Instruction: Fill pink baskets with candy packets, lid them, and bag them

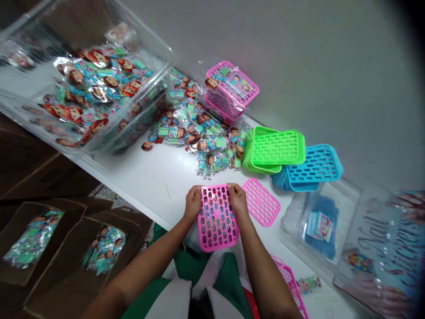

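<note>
At the front edge of the white table I have a pink perforated plastic basket (218, 219), its slotted face towards me. My left hand (193, 203) is closed on its upper left corner. My right hand (237, 199) grips the upper right corner. Brown and blue colours show through the slots, but I cannot make out what lies behind them. A flat pink slotted lid (261, 202) lies on the table just right of my right hand. Beyond my hands spreads a pile of small clear packets (199, 128) with cartoon-girl pictures and green contents.
A large clear bin (142, 95) of packets stands at the back left. Along the wall are a wrapped pink basket (230, 91), stacked green baskets (275, 148) and blue baskets (314, 166). A clear box (299, 217) with cards is right. Cardboard boxes (66, 261) sit below left.
</note>
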A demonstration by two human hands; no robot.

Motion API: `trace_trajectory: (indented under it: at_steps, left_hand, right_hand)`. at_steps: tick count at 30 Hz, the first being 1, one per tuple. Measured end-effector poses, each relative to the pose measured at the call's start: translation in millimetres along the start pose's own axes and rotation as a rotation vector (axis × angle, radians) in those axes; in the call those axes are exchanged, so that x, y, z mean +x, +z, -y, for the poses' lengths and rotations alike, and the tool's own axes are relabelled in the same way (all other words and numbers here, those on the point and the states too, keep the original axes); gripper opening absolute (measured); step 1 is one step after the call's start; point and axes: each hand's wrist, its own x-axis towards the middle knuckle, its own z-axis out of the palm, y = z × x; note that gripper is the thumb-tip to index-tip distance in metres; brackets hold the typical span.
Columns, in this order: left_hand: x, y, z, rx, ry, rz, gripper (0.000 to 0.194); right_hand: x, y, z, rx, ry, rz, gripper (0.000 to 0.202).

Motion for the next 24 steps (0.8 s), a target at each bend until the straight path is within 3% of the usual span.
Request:
trace_trajectory:
  at_steps: [4, 9, 13, 15, 17, 19, 21, 24]
  left_hand:
    - [2, -3.1, 8, 0.184, 0.165, 0.026, 0.040]
    - [1, -5.9, 6, 0.492, 0.488, 0.013, 0.039]
    - [7, -5.3, -13, 0.808, 0.757, 0.230, 0.044]
    - [12, -2.8, -24, 0.912, 0.901, 0.402, 0.046]
    - [14, 0.1, -33, 0.964, 1.040, 0.603, 0.058]
    - [14, 2.2, -40, 0.987, 1.097, 0.733, 0.075]
    - [13, 3.3, -44, 1.008, 1.081, 0.760, 0.086]
    - [10, 4.9, -46, 1.032, 1.055, 0.763, 0.082]
  right_hand:
    - [1, 0, 4, 0.051, 0.080, 0.085, 0.036]
    - [-1, 3, 3, -0.091, -0.115, 0.022, 0.030]
    - [1, 1, -1, -0.095, -0.143, 0.037, 0.029]
    - [1, 1, -3, -0.094, -0.175, 0.012, 0.028]
    - [2, 4, -4, -0.074, -0.194, -0.015, 0.026]
    - [4, 6, -2, -0.009, -0.172, -0.028, 0.027]
    - [5, 3, 2, 0.088, -0.120, -0.071, 0.034]
    - [-7, -19, 4, 0.184, -0.064, -0.262, 0.044]
